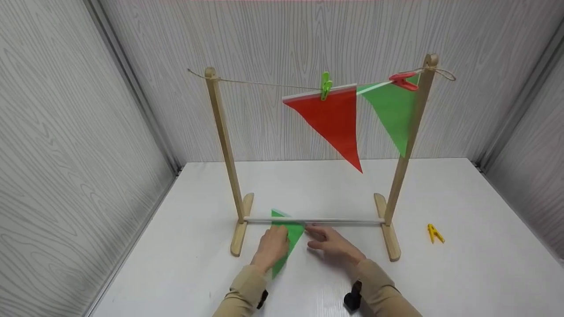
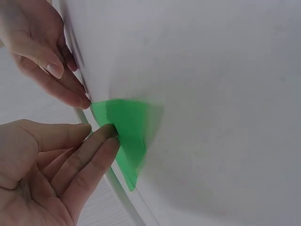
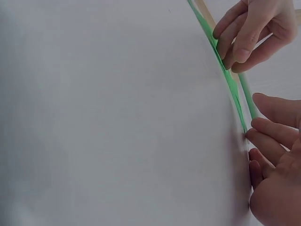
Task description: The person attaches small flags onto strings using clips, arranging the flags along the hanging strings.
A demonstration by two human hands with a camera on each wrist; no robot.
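Observation:
A green triangular pennant [image 1: 294, 232] with a pale strip along its top edge lies on the white table under the frame's crossbar, point toward me. Fingertips of my left hand [image 1: 272, 247] rest on the pennant's face; in the left wrist view this hand [image 2: 51, 174] has its thumb apart from the cloth. My right hand [image 1: 332, 244] lies to the right, fingertips at the pennant's right corner. From the right wrist view, the right hand [image 3: 282, 150] has extended fingers touching that corner, while the left hand [image 3: 258, 35] is farther up the green edge.
A wooden frame [image 1: 227, 149] with a white crossbar [image 1: 343, 220] carries a string [image 1: 264, 83]. A green clothespin [image 1: 325, 86] holds a red pennant [image 1: 337, 116]; a red clothespin [image 1: 403, 81] holds another green pennant [image 1: 394, 110]. A yellow clothespin [image 1: 435, 233] lies at right.

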